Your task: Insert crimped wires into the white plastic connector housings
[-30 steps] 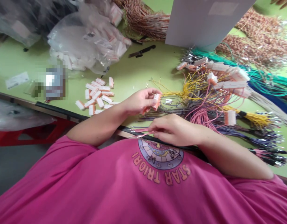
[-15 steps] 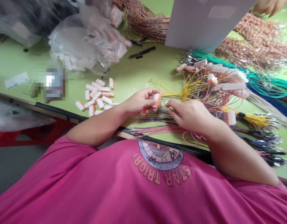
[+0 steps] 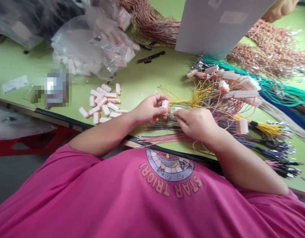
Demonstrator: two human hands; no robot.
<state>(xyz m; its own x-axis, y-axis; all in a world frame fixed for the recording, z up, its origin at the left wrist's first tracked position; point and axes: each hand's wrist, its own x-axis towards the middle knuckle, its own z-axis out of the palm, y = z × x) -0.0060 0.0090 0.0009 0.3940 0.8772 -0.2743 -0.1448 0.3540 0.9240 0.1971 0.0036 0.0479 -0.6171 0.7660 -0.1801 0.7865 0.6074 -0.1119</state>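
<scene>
My left hand [image 3: 152,107] is closed on a white and orange connector housing [image 3: 165,106], holding it upright between thumb and fingers. Just to its right, my right hand [image 3: 195,122] pinches a thin wire whose end points at the connector; most of that wire is hidden by the fingers. Yellow wires [image 3: 198,96] and dark wires spread on the table behind and beneath both hands. Several loose connector housings [image 3: 102,100] lie in a pile left of my left hand. Beyond my right hand, wired connectors [image 3: 244,94] rest in a heap on the wires.
A plastic bag of connectors [image 3: 93,46] sits at the back left, near a black knife [image 3: 151,57]. A grey board [image 3: 216,26] stands at the back. Green wires [image 3: 273,86] and twisted wire bundles [image 3: 276,46] fill the right. Another person's hand [image 3: 280,10] shows behind the board.
My right hand has moved slightly left toward the connector, its fingers drawn closer together. My left hand stays nearly in place. The other person's hand has shifted left, partly behind the board.
</scene>
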